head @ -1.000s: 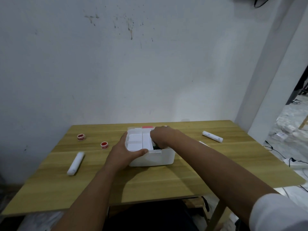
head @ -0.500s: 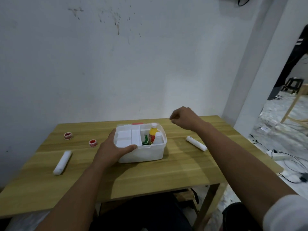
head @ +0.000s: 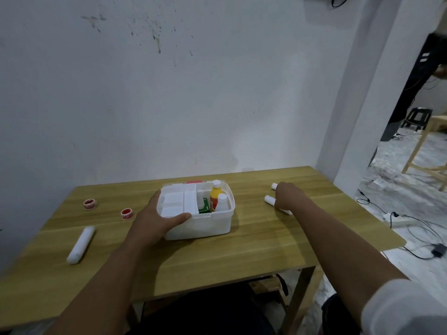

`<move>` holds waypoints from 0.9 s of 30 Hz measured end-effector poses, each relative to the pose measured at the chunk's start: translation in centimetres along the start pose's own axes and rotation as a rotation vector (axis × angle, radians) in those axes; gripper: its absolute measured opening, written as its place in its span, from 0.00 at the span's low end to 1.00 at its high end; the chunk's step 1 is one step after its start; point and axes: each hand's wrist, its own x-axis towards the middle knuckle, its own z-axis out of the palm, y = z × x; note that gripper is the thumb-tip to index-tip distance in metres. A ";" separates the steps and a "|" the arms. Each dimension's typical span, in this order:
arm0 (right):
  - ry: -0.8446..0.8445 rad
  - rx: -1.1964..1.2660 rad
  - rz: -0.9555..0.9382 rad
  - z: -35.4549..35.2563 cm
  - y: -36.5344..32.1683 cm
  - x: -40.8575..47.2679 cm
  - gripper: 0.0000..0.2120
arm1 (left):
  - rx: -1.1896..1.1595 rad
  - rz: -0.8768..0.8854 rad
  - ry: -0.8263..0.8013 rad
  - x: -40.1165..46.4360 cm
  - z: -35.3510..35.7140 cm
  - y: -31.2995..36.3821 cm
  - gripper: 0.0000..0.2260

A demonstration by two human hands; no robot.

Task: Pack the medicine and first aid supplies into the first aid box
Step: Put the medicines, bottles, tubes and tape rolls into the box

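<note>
The white first aid box (head: 205,226) stands open in the middle of the wooden table (head: 217,259). Inside it are a yellow bottle (head: 215,193), a white bottle (head: 221,201), a green packet (head: 204,207) and a white divider tray (head: 177,203). My left hand (head: 154,218) grips the box's front left corner, thumb on the rim. My right hand (head: 286,197) lies over two white bandage rolls, the near one (head: 269,199) and the far one (head: 274,186), both on the table right of the box. Its fingers are hidden.
A third white roll (head: 81,245) lies at the left front of the table. Two red tape rolls (head: 90,204) (head: 126,213) sit left of the box. A red piece (head: 194,182) shows behind the box. The wall runs along the table's far edge; cables and a stool are on the floor at right.
My right hand has come out of the box, swung right and dropped onto the white rolls. My left hand has kept its hold on the box. The bottles inside are now uncovered.
</note>
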 end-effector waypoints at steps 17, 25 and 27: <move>-0.087 -0.001 0.095 -1.9 -1.4 2.8 0.18 | 0.001 0.017 0.052 0.7 0.7 0.2 0.48; -0.013 0.804 -0.163 -8.4 -6.6 -1.7 0.20 | 0.002 -0.008 0.069 0.1 0.7 1.2 0.48; -0.048 0.921 -0.246 -9.5 -8.0 -3.6 0.26 | -0.001 -0.011 0.063 -0.1 0.6 1.4 0.48</move>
